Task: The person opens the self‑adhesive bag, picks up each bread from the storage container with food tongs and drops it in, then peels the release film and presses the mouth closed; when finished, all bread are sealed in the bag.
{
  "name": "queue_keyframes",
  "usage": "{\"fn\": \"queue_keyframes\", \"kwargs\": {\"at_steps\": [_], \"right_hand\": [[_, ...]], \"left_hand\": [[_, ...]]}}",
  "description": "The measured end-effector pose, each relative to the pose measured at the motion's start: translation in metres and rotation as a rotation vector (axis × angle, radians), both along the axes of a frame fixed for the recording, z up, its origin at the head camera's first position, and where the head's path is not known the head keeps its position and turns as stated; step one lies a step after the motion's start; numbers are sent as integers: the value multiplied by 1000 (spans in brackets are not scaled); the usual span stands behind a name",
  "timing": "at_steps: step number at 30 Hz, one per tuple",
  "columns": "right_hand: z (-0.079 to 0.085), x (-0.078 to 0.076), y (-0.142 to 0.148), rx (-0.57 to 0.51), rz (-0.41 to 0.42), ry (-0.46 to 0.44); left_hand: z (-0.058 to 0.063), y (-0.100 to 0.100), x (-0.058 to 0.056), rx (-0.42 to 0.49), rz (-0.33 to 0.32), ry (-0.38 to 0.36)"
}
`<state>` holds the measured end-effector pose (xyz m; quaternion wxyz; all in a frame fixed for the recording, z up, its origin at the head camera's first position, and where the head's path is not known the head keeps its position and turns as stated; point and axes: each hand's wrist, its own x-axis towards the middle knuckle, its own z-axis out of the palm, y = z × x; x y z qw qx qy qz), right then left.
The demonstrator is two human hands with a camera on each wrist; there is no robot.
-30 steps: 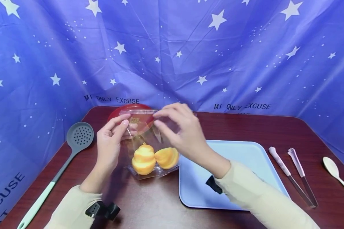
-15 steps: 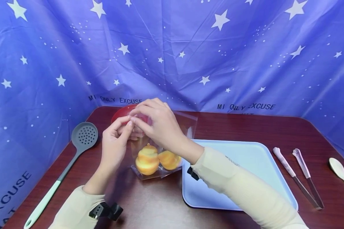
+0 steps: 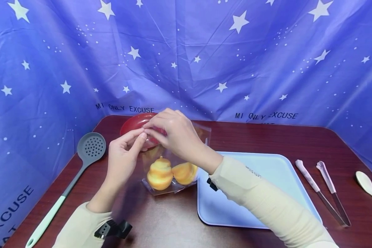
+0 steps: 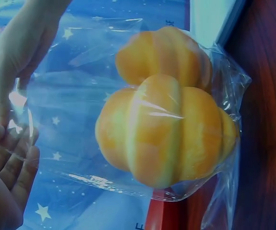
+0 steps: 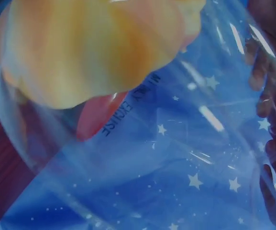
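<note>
A clear plastic bag (image 3: pixel 203 135) is held up over the table by its top edge. Inside, at the bottom, sit two golden bread rolls: a ridged upright roll (image 3: pixel 159 175) with a small loop on top, and a second roll (image 3: pixel 185 173) leaning to its right. My left hand (image 3: pixel 124 155) pinches the bag's top left corner between thumb and fingers. Right against those fingertips, my right hand (image 3: pixel 178 134) pinches the same edge, its forearm crossing in front of the bag. Both rolls show large through the film in the left wrist view.
Behind the bag lies a red plate (image 3: pixel 133 124). A pale blue tray (image 3: pixel 251 193) is at the right, with tongs (image 3: pixel 328 193) and a cream spoon (image 3: pixel 365 182) beyond it. A slotted skimmer (image 3: pixel 91 148) lies left. A starry blue curtain (image 3: pixel 186 79) hangs behind the table.
My right hand has slid left along the bag's top edge until its fingertips met those of my left hand. The bag's right top corner now sticks out behind my right wrist.
</note>
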<state>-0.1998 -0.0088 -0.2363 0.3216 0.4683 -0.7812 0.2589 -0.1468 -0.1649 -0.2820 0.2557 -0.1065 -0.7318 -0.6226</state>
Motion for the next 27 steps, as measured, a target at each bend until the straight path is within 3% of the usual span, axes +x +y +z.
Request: {"fn": "queue_keyframes", "kwargs": {"at_steps": [4, 9, 16, 20, 22, 27], "right_hand": [[-2, 0, 1, -10, 7, 67], [-4, -1, 1, -46, 15, 117], [-5, 0, 2, -69, 17, 65], [-4, 0, 3, -51, 32, -77], [-2, 0, 5, -42, 44, -187], [3, 0, 9, -51, 86, -517]], "left_hand": [[3, -1, 3, -61, 12, -26], [4, -2, 4, -174, 60, 3], [3, 2, 2, -180, 47, 52], [1, 3, 1, -171, 31, 74], [1, 3, 1, -178, 34, 89], [-3, 4, -1, -130, -35, 77]]}}
